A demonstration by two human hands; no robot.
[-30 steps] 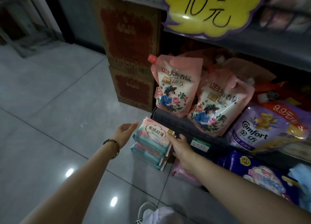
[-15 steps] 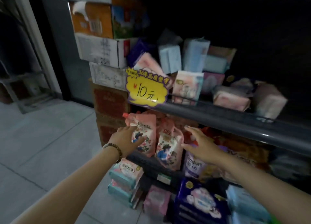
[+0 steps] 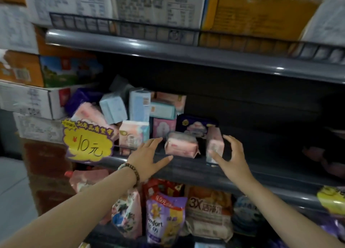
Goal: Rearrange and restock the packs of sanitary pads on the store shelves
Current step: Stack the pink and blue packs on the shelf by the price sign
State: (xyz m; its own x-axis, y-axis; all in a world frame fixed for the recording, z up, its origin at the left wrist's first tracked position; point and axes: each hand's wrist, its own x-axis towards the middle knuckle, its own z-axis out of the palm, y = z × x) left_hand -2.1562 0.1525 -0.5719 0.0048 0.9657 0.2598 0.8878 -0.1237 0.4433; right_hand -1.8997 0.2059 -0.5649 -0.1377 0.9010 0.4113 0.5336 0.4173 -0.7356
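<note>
Pink pad pack (image 3: 180, 146) lies on the shelf (image 3: 188, 170) between our hands; left hand (image 3: 149, 157) and right hand (image 3: 230, 157) spread wide, holding nothing, the right just beside an upright pack (image 3: 215, 142)

A: Grey shelf (image 3: 197, 171): smooth, glossy, catches light. The packs (image 3: 180, 147)?
B: Soft plastic film, faint sheen. The boxes (image 3: 28, 100) are matt cardboard; sign (image 3: 87, 145) glossy paper; bracelet (image 3: 130, 170) beads look wooden.

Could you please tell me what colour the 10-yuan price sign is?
The 10-yuan price sign is yellow with a purple border; head view.
</note>
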